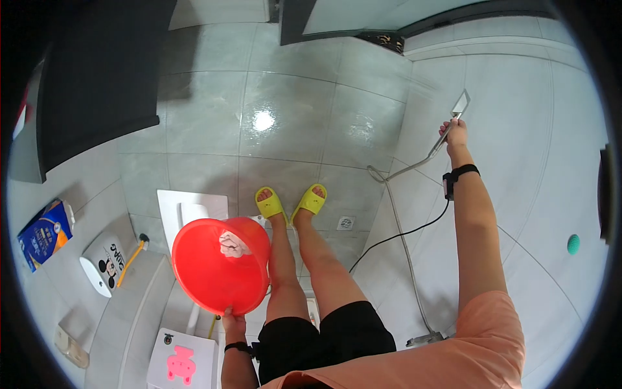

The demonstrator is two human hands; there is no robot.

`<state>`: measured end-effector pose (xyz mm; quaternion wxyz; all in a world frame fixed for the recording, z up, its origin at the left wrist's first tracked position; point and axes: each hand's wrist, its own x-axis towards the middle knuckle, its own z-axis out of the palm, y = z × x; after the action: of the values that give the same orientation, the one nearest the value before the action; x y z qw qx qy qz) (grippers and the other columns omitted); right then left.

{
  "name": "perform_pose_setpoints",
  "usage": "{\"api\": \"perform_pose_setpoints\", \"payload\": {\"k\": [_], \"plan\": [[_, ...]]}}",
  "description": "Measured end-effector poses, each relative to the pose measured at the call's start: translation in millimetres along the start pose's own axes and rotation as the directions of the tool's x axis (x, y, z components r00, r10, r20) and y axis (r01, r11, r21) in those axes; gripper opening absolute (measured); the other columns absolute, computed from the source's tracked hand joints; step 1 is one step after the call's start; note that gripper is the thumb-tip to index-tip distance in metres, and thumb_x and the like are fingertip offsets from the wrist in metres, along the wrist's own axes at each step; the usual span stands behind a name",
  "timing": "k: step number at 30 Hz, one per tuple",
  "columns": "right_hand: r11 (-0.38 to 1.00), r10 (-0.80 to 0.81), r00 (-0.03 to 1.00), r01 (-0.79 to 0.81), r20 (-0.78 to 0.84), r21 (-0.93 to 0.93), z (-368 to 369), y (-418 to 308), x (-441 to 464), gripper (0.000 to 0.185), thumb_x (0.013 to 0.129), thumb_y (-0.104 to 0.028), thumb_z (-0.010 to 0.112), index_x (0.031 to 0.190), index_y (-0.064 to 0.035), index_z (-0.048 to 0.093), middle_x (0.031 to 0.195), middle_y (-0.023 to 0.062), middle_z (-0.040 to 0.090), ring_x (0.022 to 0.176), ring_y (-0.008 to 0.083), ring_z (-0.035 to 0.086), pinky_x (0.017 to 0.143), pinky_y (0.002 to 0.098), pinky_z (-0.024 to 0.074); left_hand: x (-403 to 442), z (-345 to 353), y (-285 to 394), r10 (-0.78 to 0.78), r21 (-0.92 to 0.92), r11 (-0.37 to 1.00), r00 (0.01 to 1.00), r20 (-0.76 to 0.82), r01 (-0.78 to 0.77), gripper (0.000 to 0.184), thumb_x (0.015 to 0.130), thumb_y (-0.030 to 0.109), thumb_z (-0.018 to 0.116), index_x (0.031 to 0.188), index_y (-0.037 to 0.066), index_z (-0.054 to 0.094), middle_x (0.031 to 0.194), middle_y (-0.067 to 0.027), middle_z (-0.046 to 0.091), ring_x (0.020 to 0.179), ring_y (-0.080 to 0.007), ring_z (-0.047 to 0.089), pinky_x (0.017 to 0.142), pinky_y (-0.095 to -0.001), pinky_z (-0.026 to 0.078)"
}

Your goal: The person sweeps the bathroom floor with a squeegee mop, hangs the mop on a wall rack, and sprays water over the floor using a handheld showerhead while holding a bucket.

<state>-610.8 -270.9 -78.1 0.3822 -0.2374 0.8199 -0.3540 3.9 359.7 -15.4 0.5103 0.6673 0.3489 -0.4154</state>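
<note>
"Bucket first: where do we have it?"

"Low on our left, tilted, its open mouth turned up toward us. Our left hand is clamped on the rim at the side nearest us, so nearly all the bucket lies beyond the grip. Inside it we see a pale pink cloth, bunched up."

"Is it standing on anything?"

"We can't tell whether it rests or hangs from the hand. It hides part of a white fixture."

"And our right hand?"

"Stretched well out to the right, fingers closed round the handle of the shower head. The head pokes out just past the fist, well apart from the bucket. From there the hose loops and runs back to a tap."

"What's underfoot?"

"Grey floor tiles, glossy, with a bright glare on them. We stand in yellow slippers, a drain near the one on the right."

"And around us?"

"Pale wall tiles on the right, bearing a round green thing. Over on the left, a blue pack, a cartoon box and a yellow-handled brush."
</note>
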Motion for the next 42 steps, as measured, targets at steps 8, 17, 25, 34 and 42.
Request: {"api": "perform_pose_setpoints", "payload": {"k": [8,17,25,34,42], "plan": [[0.998,-0.006,1.000,0.006,0.004,-0.059,2.6,-16.5,-26.0,0.023,0.101,-0.022,0.041,0.112,-0.0020,0.046,0.085,0.0101,0.057,0.066,0.0187,0.059,0.060,0.0341,0.0540,-3.2,-5.8,1.3,-0.037,0.016,0.999,0.999,-0.021,0.037,0.045,0.079,-0.002,0.062,0.122,0.007,0.051,0.116,-0.0090,0.063,0.102,-0.0245,0.064,0.087,-0.0388,0.057],[0.999,-0.020,1.000,0.020,0.002,0.047,4.9,-18.1,-36.1,0.024,0.102,-0.024,0.038,0.107,-0.0011,0.045,0.088,0.0117,0.057,0.069,0.0220,0.059,0.063,0.0364,0.0551,-6.6,-14.7,-4.5,0.006,-0.019,1.000,0.997,0.071,-0.004,0.045,0.083,-0.002,0.054,0.127,0.004,0.047,0.121,-0.0107,0.060,0.108,-0.0259,0.061,0.093,-0.0417,0.054],[0.998,-0.038,0.999,0.038,0.010,0.052,12.6,-36.6,-78.4,0.023,0.101,-0.021,0.040,0.111,-0.0011,0.045,0.085,0.0110,0.057,0.065,0.0198,0.059,0.058,0.0339,0.0545,-1.9,-31.3,-5.6,-0.039,-0.046,0.998,0.998,0.047,0.041,0.039,0.080,-0.002,0.060,0.118,0.006,0.053,0.112,-0.0092,0.064,0.099,-0.0239,0.065,0.083,-0.0379,0.058],[0.988,-0.056,0.998,0.051,0.032,0.146,21.4,-49.5,-111.4,0.020,0.101,-0.022,0.040,0.107,-0.0030,0.043,0.086,0.0120,0.057,0.068,0.0221,0.059,0.062,0.0365,0.0554,-4.2,-46.5,-13.9,-0.031,-0.101,0.994,0.997,0.076,0.038,0.040,0.083,0.000,0.060,0.121,0.006,0.051,0.117,-0.0107,0.062,0.105,-0.0262,0.063,0.089,-0.0425,0.055],[0.971,-0.057,0.998,0.052,0.013,0.232,27.0,-67.1,-160.3,0.021,0.101,-0.022,0.041,0.112,-0.0035,0.041,0.085,0.0123,0.058,0.066,0.0228,0.059,0.059,0.0364,0.0550,-4.4,-70.9,-17.5,-0.094,-0.142,0.984,0.990,0.106,0.108,0.040,0.085,-0.002,0.051,0.125,0.005,0.048,0.120,-0.0120,0.059,0.108,-0.0282,0.061,0.091,-0.0440,0.055]]}}
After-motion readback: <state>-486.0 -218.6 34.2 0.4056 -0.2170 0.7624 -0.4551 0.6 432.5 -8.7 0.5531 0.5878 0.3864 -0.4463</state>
